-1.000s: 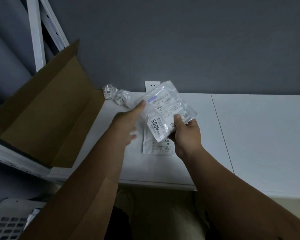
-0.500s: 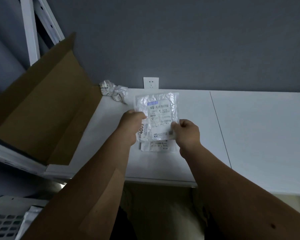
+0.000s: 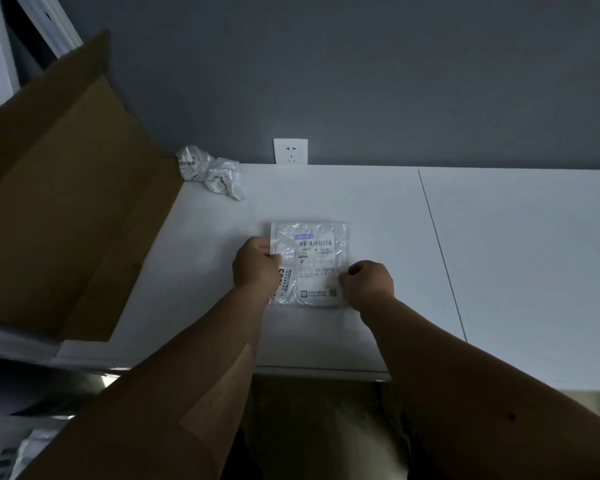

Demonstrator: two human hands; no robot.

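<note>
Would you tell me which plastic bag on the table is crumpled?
The bag beside the cardboard box; the packet gripped by left hand and right hand lies flat.

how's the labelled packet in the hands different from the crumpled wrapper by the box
The labelled packet lies flat on the table; the crumpled wrapper is balled up. The left hand and right hand hold the labelled packet by its side edges; the crumpled wrapper sits untouched near the cardboard box. Both are shiny clear plastic with black print.
</note>
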